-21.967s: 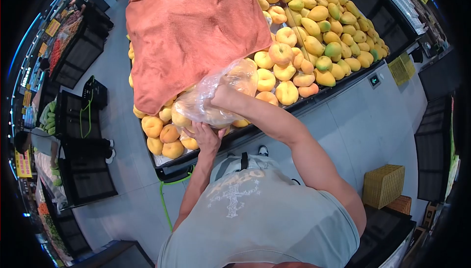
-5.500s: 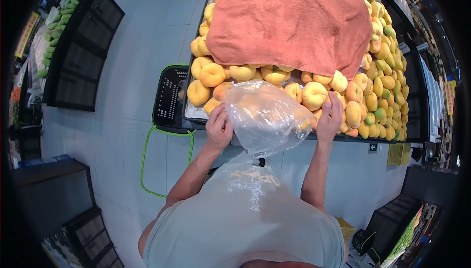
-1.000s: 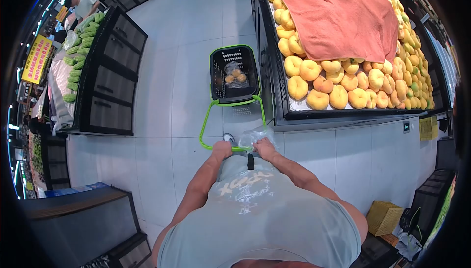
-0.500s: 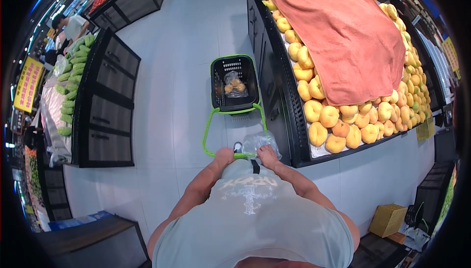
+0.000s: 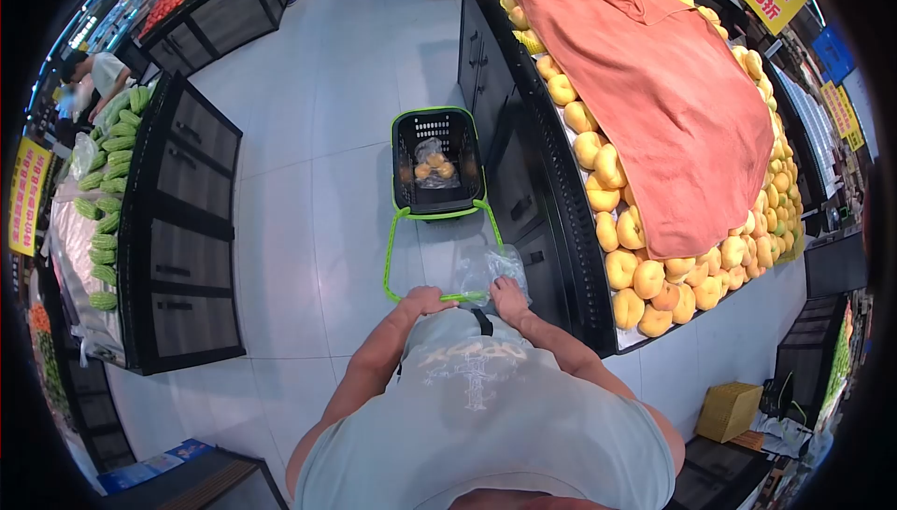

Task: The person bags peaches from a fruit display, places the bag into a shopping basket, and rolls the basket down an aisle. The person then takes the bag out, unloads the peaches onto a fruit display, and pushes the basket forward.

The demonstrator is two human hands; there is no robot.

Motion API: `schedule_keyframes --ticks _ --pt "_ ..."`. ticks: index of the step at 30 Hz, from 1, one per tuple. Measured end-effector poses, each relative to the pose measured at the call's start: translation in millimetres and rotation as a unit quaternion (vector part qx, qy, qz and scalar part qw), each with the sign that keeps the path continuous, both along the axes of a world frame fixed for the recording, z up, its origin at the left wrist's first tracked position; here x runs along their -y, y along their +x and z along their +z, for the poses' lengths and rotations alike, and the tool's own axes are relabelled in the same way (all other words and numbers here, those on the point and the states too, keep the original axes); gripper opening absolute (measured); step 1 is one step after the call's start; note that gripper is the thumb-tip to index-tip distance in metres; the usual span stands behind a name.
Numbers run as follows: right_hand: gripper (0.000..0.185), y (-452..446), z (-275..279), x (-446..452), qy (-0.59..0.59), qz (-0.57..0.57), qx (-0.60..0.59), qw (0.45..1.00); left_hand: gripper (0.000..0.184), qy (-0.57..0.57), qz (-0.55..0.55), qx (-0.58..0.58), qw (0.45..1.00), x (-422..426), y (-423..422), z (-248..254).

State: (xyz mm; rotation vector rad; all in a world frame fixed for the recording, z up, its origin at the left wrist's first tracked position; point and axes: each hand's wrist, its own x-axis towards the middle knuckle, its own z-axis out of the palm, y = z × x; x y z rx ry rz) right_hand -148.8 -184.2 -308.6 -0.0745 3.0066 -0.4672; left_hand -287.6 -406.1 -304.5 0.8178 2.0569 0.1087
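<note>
My left hand [image 5: 427, 302] is closed around the bar of the green pull handle [image 5: 390, 247], which reaches back from a black shopping basket [image 5: 403, 174] with a green rim. The basket stands on the floor ahead of me. In it lies a clear plastic bag [image 5: 431, 149] with several yellow-orange round fruits [image 5: 434, 167], probably peaches. Close to the handle's right end, my right hand [image 5: 509, 300] is closed on a crumpled clear plastic bag [image 5: 478, 267]. Whether anything is inside that bag I cannot tell.
Close on the right stands a dark display stand [image 5: 537, 188] heaped with flat yellow peaches [image 5: 621, 269], partly under an orange cloth [image 5: 668, 118]. To the left, another stand [image 5: 192, 267] carries green bitter melons [image 5: 106, 222]. A person [image 5: 103, 76] bends behind it. Tiled floor [image 5: 308, 192] runs between.
Both stands appear lower in view, the left one also further left. More of the yellow sign at the upper right shows. My hands keep their holds, and the basket stays ahead of me.
</note>
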Motion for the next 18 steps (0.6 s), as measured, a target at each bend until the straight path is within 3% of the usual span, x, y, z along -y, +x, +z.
schedule_keyframes --ticks 8,13,18 --pt "0.025 -44 16 -2 -0.044 -0.042 0.072 0.996 0.074 0.034 0.016 -0.068 0.997 1 -30 4" --pt "0.025 -80 23 15 -0.023 -0.018 0.044 0.999 0.071 0.027 0.015 -0.071 0.997 17 -72 35" --pt "0.024 -129 30 -25 -0.015 -0.008 0.012 1.000 0.071 0.012 0.020 -0.080 0.997 -23 -118 48"
